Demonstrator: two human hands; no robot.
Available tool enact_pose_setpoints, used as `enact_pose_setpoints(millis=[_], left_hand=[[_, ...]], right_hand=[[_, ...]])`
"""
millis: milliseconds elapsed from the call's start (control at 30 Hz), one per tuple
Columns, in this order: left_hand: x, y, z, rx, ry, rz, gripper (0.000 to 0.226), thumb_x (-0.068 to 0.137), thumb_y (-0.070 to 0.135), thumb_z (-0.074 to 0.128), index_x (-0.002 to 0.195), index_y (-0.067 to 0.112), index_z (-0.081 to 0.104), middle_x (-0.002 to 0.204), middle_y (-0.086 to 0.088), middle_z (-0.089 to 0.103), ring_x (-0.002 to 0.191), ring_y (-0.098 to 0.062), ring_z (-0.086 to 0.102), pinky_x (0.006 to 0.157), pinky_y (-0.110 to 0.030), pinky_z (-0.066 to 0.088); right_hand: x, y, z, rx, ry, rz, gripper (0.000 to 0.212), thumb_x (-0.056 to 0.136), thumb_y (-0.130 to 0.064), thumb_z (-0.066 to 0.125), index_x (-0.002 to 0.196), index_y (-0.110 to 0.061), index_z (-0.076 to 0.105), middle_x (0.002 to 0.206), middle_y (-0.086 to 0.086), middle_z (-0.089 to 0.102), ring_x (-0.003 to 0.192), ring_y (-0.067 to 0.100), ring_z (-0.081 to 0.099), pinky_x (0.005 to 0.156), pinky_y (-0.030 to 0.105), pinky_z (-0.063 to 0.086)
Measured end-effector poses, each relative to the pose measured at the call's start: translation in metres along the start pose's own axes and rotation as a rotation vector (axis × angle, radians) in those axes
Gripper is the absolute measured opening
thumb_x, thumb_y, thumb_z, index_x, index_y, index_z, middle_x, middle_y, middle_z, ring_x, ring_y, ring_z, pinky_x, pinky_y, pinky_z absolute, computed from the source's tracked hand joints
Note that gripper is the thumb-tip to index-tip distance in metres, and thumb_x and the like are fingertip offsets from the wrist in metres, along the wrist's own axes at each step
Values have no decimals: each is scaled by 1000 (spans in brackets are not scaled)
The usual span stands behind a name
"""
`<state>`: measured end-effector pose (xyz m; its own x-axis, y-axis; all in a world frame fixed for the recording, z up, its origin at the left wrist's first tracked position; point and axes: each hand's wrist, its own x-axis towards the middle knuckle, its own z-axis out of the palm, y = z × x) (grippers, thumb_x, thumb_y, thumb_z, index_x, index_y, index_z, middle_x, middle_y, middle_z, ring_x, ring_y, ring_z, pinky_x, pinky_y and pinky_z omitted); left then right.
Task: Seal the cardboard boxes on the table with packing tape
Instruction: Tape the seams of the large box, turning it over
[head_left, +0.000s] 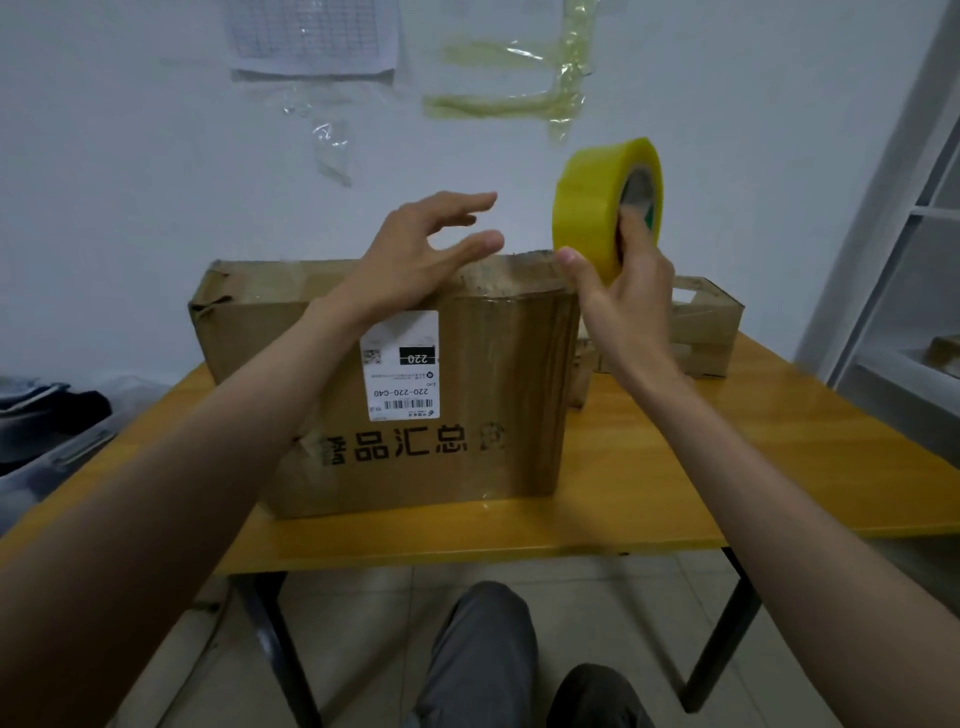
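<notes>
Cardboard boxes, 2 of them, on the yellow table (779, 467): the big box (415, 415) stands front and centre with its shipping label (400, 364) upside down, and the smaller box (701, 332) sits just behind its right corner. Right hand (623, 301) is up above the big box's top right corner, gripping the yellow tape roll (602, 208), thumb on the outer face, fingers hooked into the core. Left hand (415, 249) hovers over the big box's top edge, fingers spread and relaxed, holding nothing. Shiny film already shows along that top edge and down the right side, so some taping looks done. Whether a fresh strip runs from the roll, I can't tell. My read: the big box is partly sealed. The smaller box carries some clear tape too, but how far it is closed can't be made out.
</notes>
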<state>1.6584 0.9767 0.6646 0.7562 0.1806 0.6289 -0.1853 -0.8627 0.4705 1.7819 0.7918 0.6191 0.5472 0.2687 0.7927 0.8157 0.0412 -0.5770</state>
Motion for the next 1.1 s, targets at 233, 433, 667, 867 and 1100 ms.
enact_pose_setpoints(millis=[233,433,667,867,1100], left_hand=[[-18,25,-18,-41,79,145,60,91,38,72,145,20,53,139,2,53,122,-8,59,103,-33,51],[-25,41,-12,0,161,266,55,77,37,85,125,15,70,113,-5,58,104,-15,64,93,-35,55],[-6,63,23,-74,201,335,16,89,13,76,103,6,78,96,-6,70,88,-10,67,79,-18,53],[17,80,68,-19,160,308,1,86,8,73,86,9,72,87,1,68,79,-9,61,73,-22,51],[40,88,133,100,-30,254,16,91,1,58,88,16,54,97,4,51,86,-13,51,75,-26,42]], right_hand=[[-28,-25,18,-125,-202,-144,40,96,-30,68,131,-16,56,112,-10,52,110,17,46,86,33,38],[-36,-20,5,-131,-194,-129,39,96,-30,68,131,-17,56,114,-14,51,115,14,42,93,41,45],[-42,-1,-35,-165,-150,-97,42,94,-33,67,131,-14,57,110,-22,48,114,13,40,85,30,39],[-49,23,-68,-214,-160,-56,41,94,-42,63,126,-17,59,109,-11,58,106,21,51,77,19,36],[-70,40,-85,17,-115,149,47,91,-51,61,119,-14,60,92,11,69,79,35,64,70,56,52]])
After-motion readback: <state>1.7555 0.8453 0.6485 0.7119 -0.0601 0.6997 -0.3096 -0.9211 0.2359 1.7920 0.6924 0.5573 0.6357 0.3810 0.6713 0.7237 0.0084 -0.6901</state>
